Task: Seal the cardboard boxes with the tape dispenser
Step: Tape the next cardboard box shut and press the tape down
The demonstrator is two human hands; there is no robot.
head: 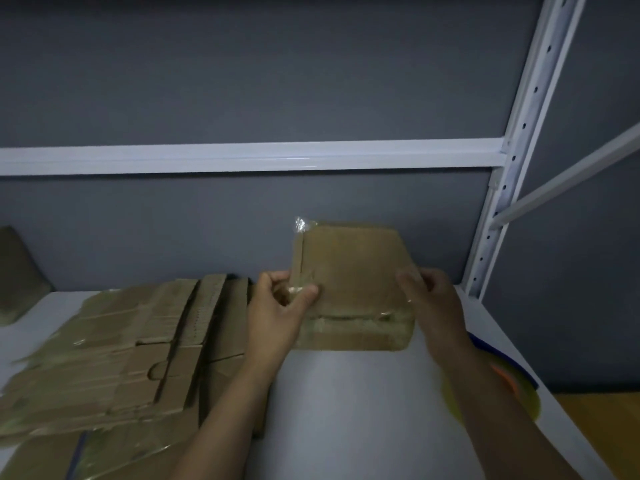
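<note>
A white desk (346, 410) is carrying a blurred pile of flattened brown cardboard sheets (121, 358) on its left side. Both hands are holding a small brown cardboard box (349, 271), sealed with clear tape, upright over the far side of the desk. The left hand (280, 313) is pinching the box's left edge, thumb on the front face. The right hand (433, 299) is curling its fingers round the box's right edge. A blurred yellowish tape dispenser (526, 396) is lying by the right forearm.

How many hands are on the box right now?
2. The left hand pinches the taped left edge of the box; the right hand grips its right edge. Neither is hidden.
</note>
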